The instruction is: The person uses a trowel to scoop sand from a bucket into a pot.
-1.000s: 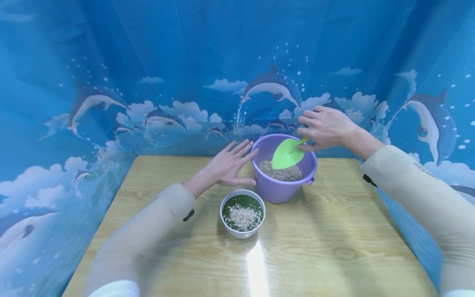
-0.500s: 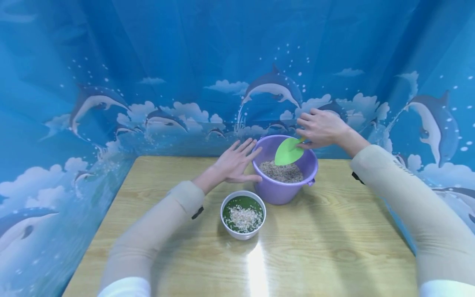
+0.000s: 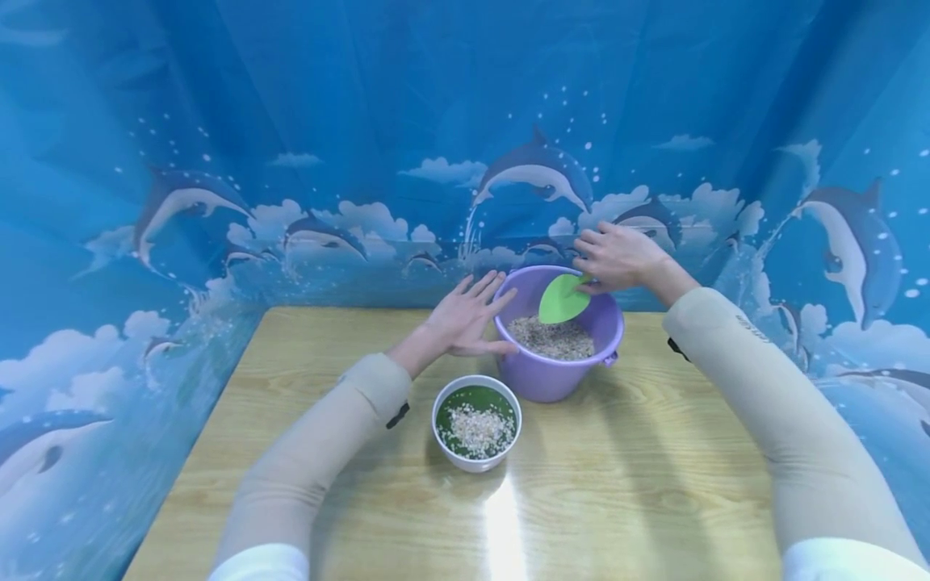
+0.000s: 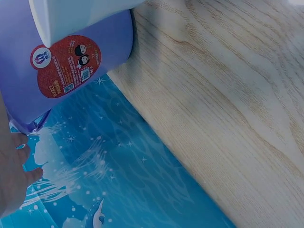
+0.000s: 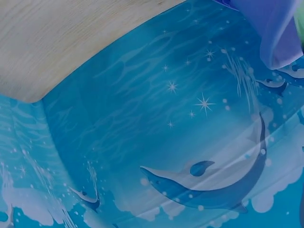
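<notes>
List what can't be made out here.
Head: the handle of the green leaf-shaped scoop, mostly hidden by the right hand.
Head: the floor of the purple round bucket, buried under speckled grains.
Left wrist: most of the white round bowl, cut off by the top edge; fine print on the red label, too small.

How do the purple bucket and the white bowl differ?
The bucket is larger and taller than the bowl. The bucket looks purple inside and out; the bowl is white outside, with green showing inside. The bucket holds greyish grains; the bowl holds paler grains. Both stand upright, round and open-topped.
</notes>
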The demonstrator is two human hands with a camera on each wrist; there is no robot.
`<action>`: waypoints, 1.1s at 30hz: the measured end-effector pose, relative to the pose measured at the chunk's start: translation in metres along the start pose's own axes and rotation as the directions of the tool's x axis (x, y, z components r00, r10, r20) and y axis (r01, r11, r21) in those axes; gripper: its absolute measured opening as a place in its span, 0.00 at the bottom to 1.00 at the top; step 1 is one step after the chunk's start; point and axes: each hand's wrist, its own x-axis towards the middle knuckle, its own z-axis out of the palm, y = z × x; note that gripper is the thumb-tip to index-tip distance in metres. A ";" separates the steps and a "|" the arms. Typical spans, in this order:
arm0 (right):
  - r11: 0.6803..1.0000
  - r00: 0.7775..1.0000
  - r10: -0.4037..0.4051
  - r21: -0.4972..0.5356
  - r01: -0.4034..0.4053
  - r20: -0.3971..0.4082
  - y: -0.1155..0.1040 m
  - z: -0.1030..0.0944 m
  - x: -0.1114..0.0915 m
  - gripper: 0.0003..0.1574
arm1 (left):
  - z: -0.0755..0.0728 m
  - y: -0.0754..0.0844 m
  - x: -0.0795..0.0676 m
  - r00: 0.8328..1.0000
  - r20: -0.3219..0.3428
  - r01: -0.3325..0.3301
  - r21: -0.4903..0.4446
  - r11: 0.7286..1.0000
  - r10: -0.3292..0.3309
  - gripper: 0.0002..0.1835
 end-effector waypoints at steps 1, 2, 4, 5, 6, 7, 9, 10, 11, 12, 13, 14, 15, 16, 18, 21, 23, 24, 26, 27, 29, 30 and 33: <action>1.000 1.000 0.001 0.000 -0.001 0.006 -0.001 0.001 0.001 0.33 | 0.000 0.000 0.000 1.000 0.002 -0.002 -0.001 1.000 0.002 0.58; 1.000 1.000 0.003 0.001 -0.003 0.014 -0.001 0.003 0.001 0.33 | 0.000 0.000 0.000 1.000 0.001 -0.002 -0.004 1.000 0.002 0.58; 1.000 0.999 0.011 0.005 -0.012 0.037 -0.003 0.005 0.003 0.33 | 0.001 0.000 0.000 1.000 0.004 0.000 -0.003 1.000 0.000 0.58; 1.000 0.999 0.012 0.010 -0.012 0.048 -0.003 0.006 0.003 0.33 | 0.001 0.000 0.000 1.000 0.008 0.004 -0.003 1.000 -0.004 0.57; 1.000 0.998 0.009 0.015 -0.010 0.059 -0.004 0.008 0.004 0.33 | 0.001 0.000 0.000 1.000 0.015 0.006 -0.003 1.000 -0.006 0.58; 1.000 0.998 0.004 0.015 -0.005 0.066 -0.005 0.009 0.005 0.33 | 0.001 0.001 -0.001 1.000 0.018 0.008 -0.007 1.000 -0.008 0.58; 1.000 0.997 -0.006 0.018 0.005 0.075 -0.007 0.012 0.006 0.33 | 0.001 0.002 -0.002 1.000 0.020 0.009 -0.014 1.000 -0.009 0.58; 1.000 0.997 -0.013 0.022 0.011 0.078 -0.008 0.013 0.006 0.33 | 0.001 0.002 -0.002 1.000 0.023 0.010 -0.014 1.000 -0.010 0.58; 1.000 0.997 -0.019 0.024 0.017 0.080 -0.009 0.014 0.006 0.33 | 0.001 0.002 -0.002 1.000 0.022 0.009 -0.019 1.000 -0.009 0.58; 0.999 0.996 -0.024 0.025 0.022 0.085 -0.010 0.016 0.007 0.33 | 0.001 0.002 -0.002 1.000 0.020 0.010 -0.021 1.000 -0.009 0.58; 0.999 0.996 -0.027 0.025 0.025 0.091 -0.010 0.017 0.007 0.34 | 0.001 0.002 -0.002 1.000 0.017 0.012 -0.024 1.000 -0.011 0.58; 0.999 0.995 -0.029 0.027 0.027 0.096 -0.010 0.017 0.007 0.34 | 0.001 0.002 -0.002 1.000 0.016 0.014 -0.026 1.000 -0.013 0.58; 0.999 0.994 -0.030 0.029 0.027 0.102 -0.011 0.018 0.008 0.35 | 0.001 0.002 -0.002 1.000 0.017 0.017 -0.025 1.000 -0.016 0.58; 0.999 0.994 -0.031 0.029 0.028 0.106 -0.011 0.018 0.008 0.35 | 0.001 0.002 -0.002 1.000 0.017 0.019 -0.025 1.000 -0.018 0.58; 0.999 0.993 -0.033 0.021 0.031 0.111 -0.011 0.018 0.009 0.35 | 0.000 0.002 -0.001 1.000 0.020 0.023 -0.024 0.999 -0.023 0.58; 0.999 0.994 -0.035 -0.001 0.036 0.103 -0.011 0.019 0.009 0.35 | 0.001 0.002 0.000 0.999 0.023 0.023 -0.019 1.000 -0.023 0.58; 0.999 0.995 -0.038 -0.018 0.040 0.093 -0.011 0.020 0.010 0.34 | 0.001 0.002 0.000 0.999 0.024 0.022 -0.014 1.000 -0.022 0.58; 0.999 0.995 -0.038 -0.027 0.041 0.088 -0.011 0.020 0.010 0.34 | 0.001 0.002 0.000 1.000 0.022 0.021 -0.013 1.000 -0.021 0.58; 0.999 0.996 -0.036 -0.037 0.039 0.079 -0.012 0.022 0.010 0.33 | 0.001 0.002 0.001 1.000 0.017 0.019 -0.006 1.000 -0.019 0.58; 0.998 0.997 -0.038 -0.043 0.041 0.074 -0.012 0.022 0.011 0.33 | 0.002 0.002 0.001 1.000 0.016 0.020 -0.006 1.000 -0.020 0.58; 0.997 0.997 -0.046 -0.053 0.049 0.063 -0.014 0.023 0.012 0.31 | 0.002 0.002 0.001 1.000 0.017 0.024 -0.002 1.000 -0.024 0.58; 0.997 0.997 -0.051 -0.059 0.055 0.060 -0.015 0.023 0.012 0.31 | 0.002 0.003 0.001 1.000 0.016 0.026 -0.002 1.000 -0.026 0.58; 0.994 0.995 -0.075 -0.076 0.080 0.059 -0.017 0.024 0.014 0.29 | 0.002 0.003 0.001 0.999 0.019 0.030 0.001 1.000 -0.030 0.58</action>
